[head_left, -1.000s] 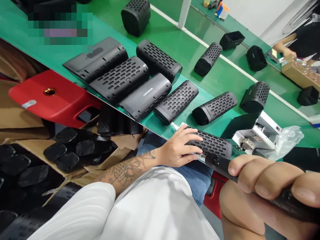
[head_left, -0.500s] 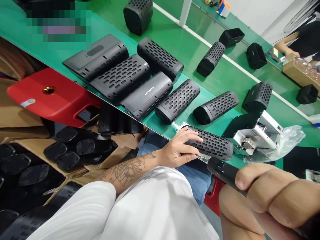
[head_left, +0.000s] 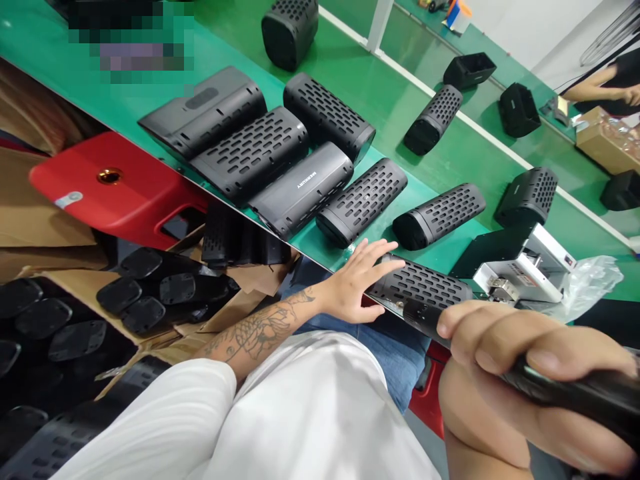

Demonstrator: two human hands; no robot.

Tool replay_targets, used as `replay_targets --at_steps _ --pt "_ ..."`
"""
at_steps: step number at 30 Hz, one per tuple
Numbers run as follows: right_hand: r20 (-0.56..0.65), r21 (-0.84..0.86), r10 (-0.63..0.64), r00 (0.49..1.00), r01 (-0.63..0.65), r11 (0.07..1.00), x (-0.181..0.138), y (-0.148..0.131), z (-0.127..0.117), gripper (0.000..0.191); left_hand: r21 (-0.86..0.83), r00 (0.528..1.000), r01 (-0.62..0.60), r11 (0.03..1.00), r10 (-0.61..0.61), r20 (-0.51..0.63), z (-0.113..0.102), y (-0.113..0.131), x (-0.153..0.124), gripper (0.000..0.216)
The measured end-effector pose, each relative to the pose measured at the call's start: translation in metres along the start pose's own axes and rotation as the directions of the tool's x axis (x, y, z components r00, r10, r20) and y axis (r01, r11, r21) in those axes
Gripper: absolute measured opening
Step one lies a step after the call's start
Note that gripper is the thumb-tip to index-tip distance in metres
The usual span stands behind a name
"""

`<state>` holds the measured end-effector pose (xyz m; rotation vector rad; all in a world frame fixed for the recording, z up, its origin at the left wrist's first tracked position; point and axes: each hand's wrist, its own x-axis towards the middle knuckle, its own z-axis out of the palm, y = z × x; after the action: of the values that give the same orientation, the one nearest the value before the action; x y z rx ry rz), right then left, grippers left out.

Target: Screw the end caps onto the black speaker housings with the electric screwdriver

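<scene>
A black perforated speaker shell [head_left: 430, 285] lies along the near edge of the green bench [head_left: 450, 160]. My left hand [head_left: 356, 285] is at its left end with fingers stretched out and spread, fingertips just over the shell. My right hand [head_left: 525, 380] is wrapped round a black powered screwdriver [head_left: 424, 316]. The tool's front end sits against the near side of the shell.
Several more black speaker shells [head_left: 360, 200] lie in a row on the bench. A white and black fixture [head_left: 525, 267] and a plastic bag [head_left: 593, 280] sit right of the shell. A red stool [head_left: 110, 193] and a cardboard box of black end caps [head_left: 75, 313] are at left. Another person's arm [head_left: 600, 90] is far right.
My left hand has loosened from gripping the shell's end and its fingers have spread. The screwdriver has come up closer to the shell's near side.
</scene>
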<state>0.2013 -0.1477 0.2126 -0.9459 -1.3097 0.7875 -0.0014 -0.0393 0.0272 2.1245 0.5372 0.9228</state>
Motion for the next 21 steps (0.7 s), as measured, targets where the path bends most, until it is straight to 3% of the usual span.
replay_targets --at_steps 4,12,15,21 --pt "0.046 0.055 -0.034 0.998 0.031 0.998 0.018 0.024 0.011 0.033 -0.043 0.997 0.055 0.998 -0.053 0.048 0.005 -0.024 0.002 0.122" --pt "0.239 0.138 -0.088 0.967 0.056 0.989 0.026 0.053 0.007 0.025 -0.196 0.998 0.037 0.98 -0.028 0.048 0.008 -0.032 0.004 0.115" --pt "0.254 0.158 -0.109 0.961 0.07 0.985 0.032 0.057 0.01 0.021 -0.223 0.999 0.013 0.975 -0.004 0.04 0.006 -0.032 0.006 0.113" --pt "0.497 0.181 -0.154 0.854 0.072 0.981 0.044 0.069 -0.008 0.015 -0.231 0.998 0.045 0.972 -0.033 0.055 0.006 -0.033 0.008 0.11"
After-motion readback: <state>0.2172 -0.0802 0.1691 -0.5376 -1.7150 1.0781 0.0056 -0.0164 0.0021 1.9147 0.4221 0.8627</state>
